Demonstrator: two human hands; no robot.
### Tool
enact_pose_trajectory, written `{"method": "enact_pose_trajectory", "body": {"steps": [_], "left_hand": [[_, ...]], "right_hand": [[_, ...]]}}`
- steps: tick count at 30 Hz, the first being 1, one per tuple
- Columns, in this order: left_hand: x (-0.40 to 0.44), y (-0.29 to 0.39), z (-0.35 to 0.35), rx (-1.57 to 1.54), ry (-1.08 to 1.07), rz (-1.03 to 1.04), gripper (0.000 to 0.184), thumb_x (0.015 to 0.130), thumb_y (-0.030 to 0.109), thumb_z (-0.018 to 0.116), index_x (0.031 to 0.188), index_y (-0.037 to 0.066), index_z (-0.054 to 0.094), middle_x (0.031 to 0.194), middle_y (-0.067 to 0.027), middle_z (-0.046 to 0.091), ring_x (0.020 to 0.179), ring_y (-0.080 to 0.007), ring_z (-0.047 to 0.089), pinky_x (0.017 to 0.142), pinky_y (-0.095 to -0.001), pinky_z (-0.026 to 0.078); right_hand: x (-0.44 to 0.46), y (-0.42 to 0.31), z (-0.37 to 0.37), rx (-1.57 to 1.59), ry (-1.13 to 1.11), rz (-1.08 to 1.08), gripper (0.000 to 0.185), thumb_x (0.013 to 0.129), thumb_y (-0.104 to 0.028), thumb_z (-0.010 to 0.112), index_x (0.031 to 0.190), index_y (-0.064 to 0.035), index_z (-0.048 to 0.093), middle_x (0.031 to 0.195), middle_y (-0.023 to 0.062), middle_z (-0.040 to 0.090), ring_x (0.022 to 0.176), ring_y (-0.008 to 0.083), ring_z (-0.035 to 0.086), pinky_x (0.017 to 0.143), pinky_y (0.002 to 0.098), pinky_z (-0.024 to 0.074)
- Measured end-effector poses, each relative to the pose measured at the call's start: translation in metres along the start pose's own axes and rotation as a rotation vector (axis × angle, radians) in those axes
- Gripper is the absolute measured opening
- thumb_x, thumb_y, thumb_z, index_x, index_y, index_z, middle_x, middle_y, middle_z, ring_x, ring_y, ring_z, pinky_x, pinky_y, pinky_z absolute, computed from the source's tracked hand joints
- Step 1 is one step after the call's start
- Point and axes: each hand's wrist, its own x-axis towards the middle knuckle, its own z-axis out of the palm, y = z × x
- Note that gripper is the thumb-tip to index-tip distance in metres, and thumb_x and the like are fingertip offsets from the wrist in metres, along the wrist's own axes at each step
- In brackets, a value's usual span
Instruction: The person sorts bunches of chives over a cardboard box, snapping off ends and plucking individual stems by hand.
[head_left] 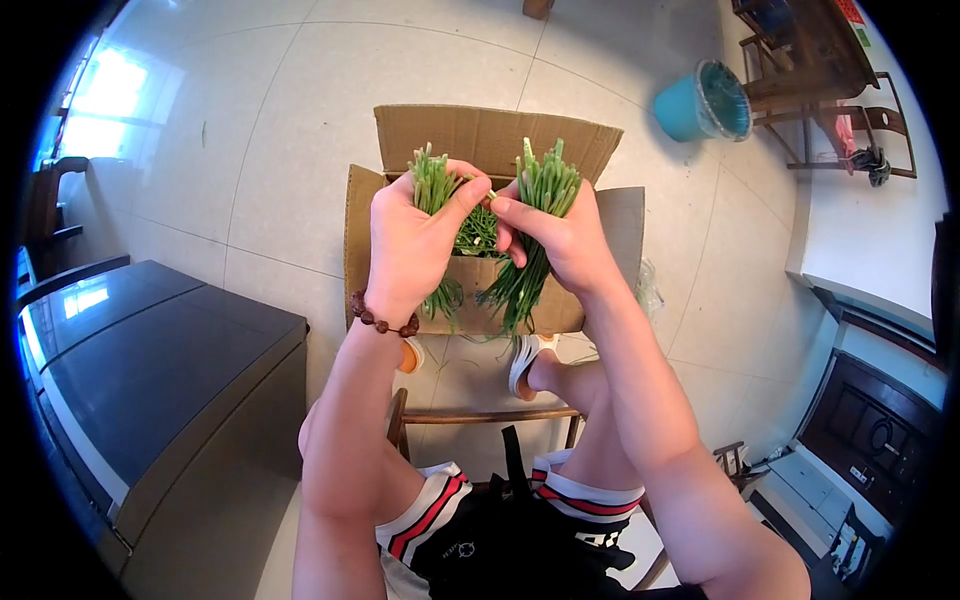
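My left hand (412, 245), with a dark bead bracelet at its wrist, is closed around a bunch of green chives (432, 180). A fuller bunch of chives (546, 186) is gripped in my right hand (570, 240). Both bunches have their pale cut ends upward, and their leaves hang down. Between the bunches, the thumbs and fingertips of both hands come close together around a thin stalk. Below my hands stands an open cardboard box (480, 125) with its flaps folded out. More loose greens (478, 232) lie inside it, partly hidden by my hands.
A turquoise bucket (680, 108) with a plastic liner stands at the upper right, beside wooden furniture (810, 60). At the left is a dark-topped cabinet (150, 340). Clear plastic (648, 285) lies by the box's right side. My slippered feet are just in front of the box.
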Motion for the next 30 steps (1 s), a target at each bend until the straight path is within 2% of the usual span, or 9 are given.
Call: {"method": "enact_pose_trajectory", "body": {"steps": [7,10,12,13,16,19,21,28,30], "left_hand": [[0.0,-0.002,-0.002,0.043,0.032,-0.064,0.023,0.1,0.025,0.068,0.101,0.003,0.074,0.059,0.0073,0.053,0.05,0.0,0.04,0.045,-0.0218,0.028],[0.0,0.002,-0.002,-0.141,0.078,-0.11,0.025,0.101,0.025,0.066,0.101,0.001,0.074,0.061,0.0064,0.056,0.049,-0.0001,0.039,0.044,-0.0216,0.026],[0.0,0.006,-0.005,-0.182,0.03,-0.141,0.027,0.1,0.024,0.068,0.102,-0.002,0.074,0.085,-0.0047,0.073,0.077,-0.0083,0.064,0.069,-0.025,0.051],[0.0,0.006,-0.005,-0.183,0.03,-0.141,0.027,0.1,0.024,0.068,0.102,-0.002,0.074,0.085,-0.0047,0.073,0.077,-0.0083,0.064,0.069,-0.025,0.051],[0.001,0.001,-0.005,-0.035,0.029,-0.09,0.025,0.1,0.023,0.068,0.102,0.0,0.074,0.085,-0.0045,0.073,0.065,-0.0043,0.059,0.057,-0.0225,0.046],[0.007,-0.002,-0.011,-0.315,0.121,-0.214,0.02,0.098,0.021,0.07,0.099,0.0,0.073,0.082,-0.0042,0.072,0.053,-0.0009,0.048,0.046,-0.0207,0.035],[0.01,0.002,-0.016,-0.335,0.198,-0.247,0.02,0.098,0.019,0.069,0.102,0.0,0.068,0.067,0.0032,0.057,0.044,-0.0005,0.032,0.042,-0.0224,0.023],[0.002,0.006,-0.004,-0.317,0.017,-0.297,0.018,0.092,0.018,0.077,0.1,0.003,0.073,0.068,0.0038,0.06,0.047,-0.0004,0.039,0.042,-0.0216,0.025],[0.002,0.006,-0.001,-0.239,-0.008,-0.294,0.019,0.097,0.018,0.071,0.105,0.001,0.07,0.063,0.0038,0.057,0.044,0.0005,0.033,0.042,-0.0221,0.023]], "right_hand": [[-0.001,0.001,0.001,0.004,-0.011,-0.006,0.015,0.09,-0.01,0.069,0.086,0.0046,0.069,0.066,0.0074,0.066,0.05,0.0115,0.058,0.049,0.0258,0.0458],[-0.001,0.001,0.0,0.015,0.015,0.0,0.016,0.09,-0.01,0.069,0.086,0.0046,0.069,0.066,0.0077,0.066,0.05,0.0116,0.058,0.049,0.0258,0.0458],[-0.001,0.002,-0.001,0.021,0.014,-0.001,0.016,0.09,-0.011,0.069,0.086,0.0045,0.069,0.066,0.0077,0.066,0.05,0.0116,0.058,0.049,0.0259,0.0458],[-0.001,0.002,-0.001,0.028,0.01,-0.002,0.016,0.09,-0.011,0.07,0.086,0.0045,0.069,0.066,0.0078,0.066,0.05,0.0116,0.058,0.048,0.0259,0.0458],[-0.001,0.001,0.001,0.002,0.014,0.004,0.016,0.09,-0.011,0.07,0.086,0.0045,0.068,0.066,0.0079,0.067,0.05,0.0116,0.058,0.048,0.0258,0.0459],[-0.001,0.001,0.0,-0.009,0.014,0.003,0.016,0.09,-0.011,0.07,0.087,0.0046,0.068,0.066,0.0079,0.067,0.05,0.0117,0.059,0.048,0.0257,0.0461],[-0.001,0.002,-0.002,0.007,0.028,-0.001,0.016,0.09,-0.011,0.07,0.087,0.0046,0.068,0.066,0.0079,0.067,0.05,0.0117,0.059,0.048,0.0257,0.0463],[-0.002,0.0,0.003,-0.036,0.052,-0.022,0.013,0.09,-0.009,0.071,0.089,0.0043,0.069,0.066,0.0072,0.067,0.05,0.011,0.059,0.048,0.0256,0.0468],[-0.001,0.002,0.004,-0.044,0.056,-0.016,0.013,0.089,-0.008,0.071,0.089,0.0043,0.069,0.066,0.0071,0.067,0.05,0.0108,0.059,0.048,0.0255,0.0467]]}}
